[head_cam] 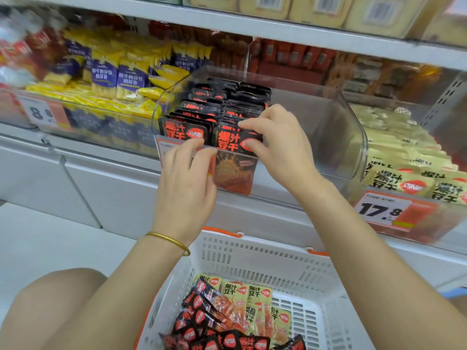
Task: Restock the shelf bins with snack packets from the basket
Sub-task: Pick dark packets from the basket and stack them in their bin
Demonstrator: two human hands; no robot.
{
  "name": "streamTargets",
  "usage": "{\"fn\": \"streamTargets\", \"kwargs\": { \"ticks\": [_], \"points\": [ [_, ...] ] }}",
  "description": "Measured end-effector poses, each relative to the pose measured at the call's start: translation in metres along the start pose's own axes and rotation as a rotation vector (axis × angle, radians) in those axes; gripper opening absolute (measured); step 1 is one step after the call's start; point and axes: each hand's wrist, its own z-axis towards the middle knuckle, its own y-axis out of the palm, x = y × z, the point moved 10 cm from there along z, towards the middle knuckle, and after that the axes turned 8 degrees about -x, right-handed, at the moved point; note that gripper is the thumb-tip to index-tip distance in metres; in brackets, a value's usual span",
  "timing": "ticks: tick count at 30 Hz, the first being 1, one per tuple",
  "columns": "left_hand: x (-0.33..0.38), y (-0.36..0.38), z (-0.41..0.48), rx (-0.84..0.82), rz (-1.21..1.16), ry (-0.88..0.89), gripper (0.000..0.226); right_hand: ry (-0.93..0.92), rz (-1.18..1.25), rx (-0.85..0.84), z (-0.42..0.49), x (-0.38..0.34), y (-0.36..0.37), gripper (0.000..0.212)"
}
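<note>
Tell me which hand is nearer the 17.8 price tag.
Right. The right hand pinches a black packet in the clear bin, up and left of the 17.8 price tag. The left hand is farther left, at that bin's front wall.
</note>
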Motion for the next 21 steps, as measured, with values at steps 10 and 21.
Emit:
{"fn": "streamTargets", "kwargs": {
  "ticks": [10,21],
  "points": [
    [-0.003,0.07,-0.047,-0.56,0.057,-0.136,0.028,0.266,0.295,-0.479,-0.152,0.034,0.169,0.022],
    [0.0,0.107,-0.064,-0.798,0.18,-0.1,0.028,0.401,0.294,-1.136,-0.271,0.04,0.302,0.017]
  ]
}}
